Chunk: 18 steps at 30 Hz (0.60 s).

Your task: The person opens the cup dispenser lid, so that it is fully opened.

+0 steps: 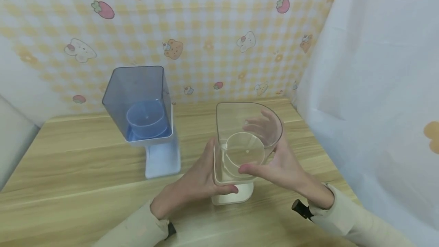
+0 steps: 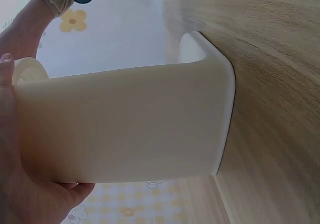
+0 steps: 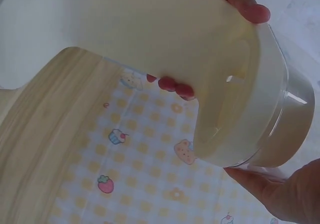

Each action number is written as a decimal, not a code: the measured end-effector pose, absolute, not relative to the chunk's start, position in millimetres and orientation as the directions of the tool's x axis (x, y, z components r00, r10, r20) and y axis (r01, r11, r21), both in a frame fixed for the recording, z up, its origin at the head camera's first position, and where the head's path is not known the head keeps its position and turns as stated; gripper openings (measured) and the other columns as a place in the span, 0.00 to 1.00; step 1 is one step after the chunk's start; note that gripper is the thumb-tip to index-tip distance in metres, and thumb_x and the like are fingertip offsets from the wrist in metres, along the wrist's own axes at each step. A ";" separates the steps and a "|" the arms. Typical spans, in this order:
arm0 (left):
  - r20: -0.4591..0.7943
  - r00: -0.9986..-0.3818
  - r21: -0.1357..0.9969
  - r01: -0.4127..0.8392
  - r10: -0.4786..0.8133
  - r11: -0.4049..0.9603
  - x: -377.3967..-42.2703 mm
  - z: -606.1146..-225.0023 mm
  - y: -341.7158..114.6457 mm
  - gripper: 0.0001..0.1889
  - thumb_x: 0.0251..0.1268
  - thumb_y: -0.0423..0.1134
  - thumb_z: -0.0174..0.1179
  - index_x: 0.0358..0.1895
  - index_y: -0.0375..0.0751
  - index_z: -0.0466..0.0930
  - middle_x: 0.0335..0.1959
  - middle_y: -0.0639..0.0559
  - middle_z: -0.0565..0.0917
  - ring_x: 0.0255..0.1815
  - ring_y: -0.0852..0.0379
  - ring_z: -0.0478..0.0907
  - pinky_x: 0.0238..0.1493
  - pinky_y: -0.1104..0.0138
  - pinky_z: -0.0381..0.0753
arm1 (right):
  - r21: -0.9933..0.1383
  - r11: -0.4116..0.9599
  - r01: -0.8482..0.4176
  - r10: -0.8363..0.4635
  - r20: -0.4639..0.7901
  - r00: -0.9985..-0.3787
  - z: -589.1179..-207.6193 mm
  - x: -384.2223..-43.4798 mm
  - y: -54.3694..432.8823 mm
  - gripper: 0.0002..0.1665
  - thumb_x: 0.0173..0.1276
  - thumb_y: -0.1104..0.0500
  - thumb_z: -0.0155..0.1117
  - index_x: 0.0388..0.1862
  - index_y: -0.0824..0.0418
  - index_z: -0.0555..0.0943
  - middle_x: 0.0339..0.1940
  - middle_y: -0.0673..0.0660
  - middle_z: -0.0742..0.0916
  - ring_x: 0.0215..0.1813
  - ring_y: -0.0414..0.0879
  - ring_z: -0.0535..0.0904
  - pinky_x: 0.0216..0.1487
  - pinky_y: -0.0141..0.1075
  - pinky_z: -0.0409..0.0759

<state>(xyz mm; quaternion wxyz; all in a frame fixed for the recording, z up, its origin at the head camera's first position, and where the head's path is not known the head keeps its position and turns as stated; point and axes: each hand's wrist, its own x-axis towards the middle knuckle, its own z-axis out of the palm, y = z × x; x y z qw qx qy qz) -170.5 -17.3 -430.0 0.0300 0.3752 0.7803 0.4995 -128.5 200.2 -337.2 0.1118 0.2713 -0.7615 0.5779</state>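
A cream dispenser stand (image 2: 125, 124) with a clear, open-topped container (image 1: 236, 119) on it stands upright on the table in front of me. In the head view its foot (image 1: 241, 195) shows below the container. My left hand (image 1: 195, 182) grips the upper part of the stand, thumb across the front. In the right wrist view, left-hand fingertips show along the stand's edge. My right hand (image 1: 288, 167) holds the clear container from the right, with its thumb on the near wall and its fingers behind the far side. A round raised cup shape shows at the container's bottom.
Left of the hands stands a similar dispenser with a smoky grey container (image 1: 137, 83) and a pale blue foot (image 1: 162, 165). Behind the wooden table (image 1: 85, 197) hangs a yellow checked cloth (image 1: 205, 68). A white curtain (image 1: 377, 87) hangs along the right side.
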 end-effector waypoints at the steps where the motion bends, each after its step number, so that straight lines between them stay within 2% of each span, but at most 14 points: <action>1: 0.322 -0.720 0.805 0.551 0.615 0.223 -170.6 -429.9 -17.2 0.66 0.38 0.61 0.80 0.77 0.52 0.40 0.68 0.58 0.65 0.67 0.59 0.69 0.70 0.56 0.71 | -0.827 0.182 -0.532 -0.277 0.477 -0.834 -336.8 -128.2 200.3 0.76 0.35 0.78 0.82 0.79 0.55 0.47 0.69 0.58 0.73 0.68 0.53 0.74 0.69 0.39 0.73; 6: 0.314 -0.735 0.834 0.516 0.601 0.195 -170.8 -431.7 -14.1 0.62 0.38 0.59 0.81 0.74 0.55 0.45 0.65 0.58 0.67 0.62 0.59 0.73 0.67 0.58 0.75 | -0.849 0.163 -0.503 -0.256 0.456 -0.852 -338.4 -128.1 203.9 0.74 0.37 0.76 0.83 0.79 0.52 0.48 0.70 0.59 0.73 0.69 0.57 0.74 0.70 0.38 0.73; 11: 0.329 -0.758 0.876 0.467 0.563 0.117 -167.5 -439.3 -10.4 0.60 0.36 0.54 0.83 0.72 0.60 0.47 0.64 0.57 0.68 0.59 0.58 0.75 0.63 0.61 0.78 | -0.850 0.186 -0.492 -0.303 0.427 -0.852 -338.2 -128.8 212.1 0.73 0.42 0.71 0.84 0.79 0.53 0.47 0.72 0.60 0.70 0.71 0.52 0.73 0.69 0.35 0.74; 13: 0.335 -0.758 0.888 0.452 0.559 0.081 -166.4 -441.5 -9.1 0.60 0.37 0.52 0.83 0.72 0.61 0.47 0.65 0.56 0.67 0.60 0.57 0.74 0.62 0.61 0.78 | -0.844 0.183 -0.505 -0.340 0.427 -0.838 -332.8 -130.2 216.7 0.71 0.44 0.70 0.83 0.79 0.54 0.47 0.73 0.61 0.69 0.73 0.50 0.71 0.69 0.36 0.73; 18: 0.352 -0.760 0.888 0.456 0.547 0.063 -166.0 -442.5 -7.1 0.59 0.37 0.52 0.83 0.72 0.60 0.48 0.63 0.55 0.68 0.58 0.56 0.75 0.61 0.60 0.79 | -0.818 0.087 -0.569 -0.429 0.485 -0.762 -317.2 -138.3 224.5 0.67 0.47 0.71 0.81 0.78 0.62 0.48 0.74 0.64 0.69 0.73 0.55 0.71 0.71 0.45 0.73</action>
